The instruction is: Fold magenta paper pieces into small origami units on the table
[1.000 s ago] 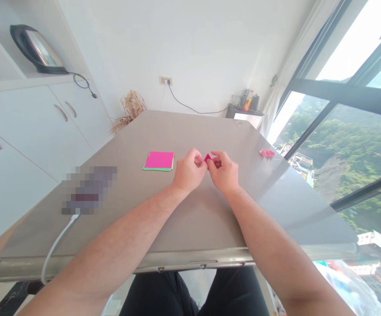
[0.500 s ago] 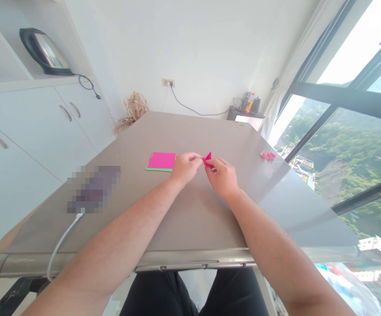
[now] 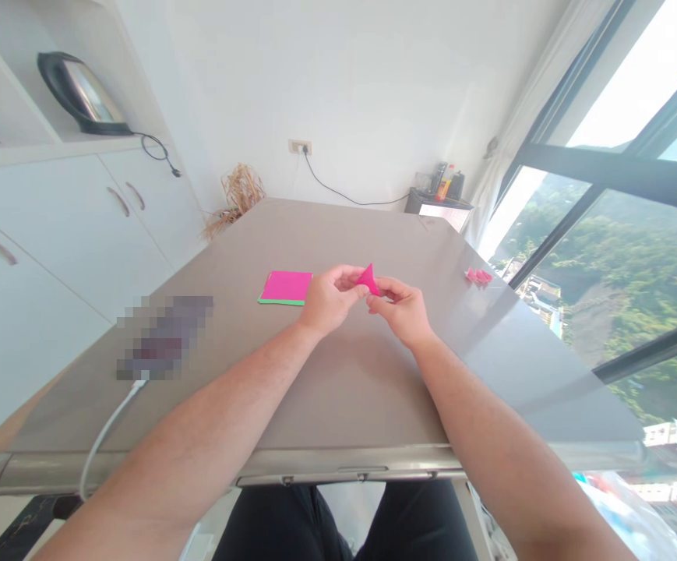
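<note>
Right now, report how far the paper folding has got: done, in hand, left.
Done: a few small folded pink pieces lie together near the table's right edge. In hand: the left hand and right hand pinch one small pink folded triangle between their fingertips above the table. Left: a stack of flat paper sheets, pink on top, green beneath, lies unfolded beside the left hand.

Small folded magenta paper triangle (image 3: 368,279): matt, creased. Flat stack of pink-over-green square paper sheets (image 3: 286,287): matt, smooth. Grey-beige tabletop (image 3: 338,374): smooth, satin sheen, rounded metal-look front edge. White cupboard doors (image 3: 81,226): smooth, semi-gloss. Black kettle (image 3: 81,93): glossy.
</note>
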A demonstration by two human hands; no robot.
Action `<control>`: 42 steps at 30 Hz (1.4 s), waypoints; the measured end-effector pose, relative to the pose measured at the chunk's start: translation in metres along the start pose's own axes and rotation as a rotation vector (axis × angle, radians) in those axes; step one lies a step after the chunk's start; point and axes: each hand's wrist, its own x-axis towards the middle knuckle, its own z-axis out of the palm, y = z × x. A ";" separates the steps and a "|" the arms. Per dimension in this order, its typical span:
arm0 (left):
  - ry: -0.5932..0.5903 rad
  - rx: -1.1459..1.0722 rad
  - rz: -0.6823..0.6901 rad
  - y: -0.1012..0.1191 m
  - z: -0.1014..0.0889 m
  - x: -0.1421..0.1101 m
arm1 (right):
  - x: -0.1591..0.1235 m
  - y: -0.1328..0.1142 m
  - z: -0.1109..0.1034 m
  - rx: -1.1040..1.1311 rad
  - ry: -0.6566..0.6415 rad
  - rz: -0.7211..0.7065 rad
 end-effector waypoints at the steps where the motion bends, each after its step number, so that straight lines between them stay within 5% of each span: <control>1: 0.017 0.048 0.030 0.000 0.000 -0.001 | 0.000 -0.002 0.000 0.040 -0.023 0.023; 6: 0.063 0.253 0.190 0.006 0.000 -0.003 | -0.002 -0.007 -0.002 0.217 -0.099 0.067; 24: -0.003 0.365 0.498 0.000 0.000 -0.004 | -0.002 -0.009 -0.006 0.392 -0.130 0.135; 33: 0.023 0.280 0.362 -0.001 0.003 -0.005 | -0.002 -0.007 -0.002 0.351 -0.030 0.089; 42: -0.007 0.210 0.267 0.003 0.003 -0.006 | -0.003 -0.009 -0.003 0.325 -0.131 0.068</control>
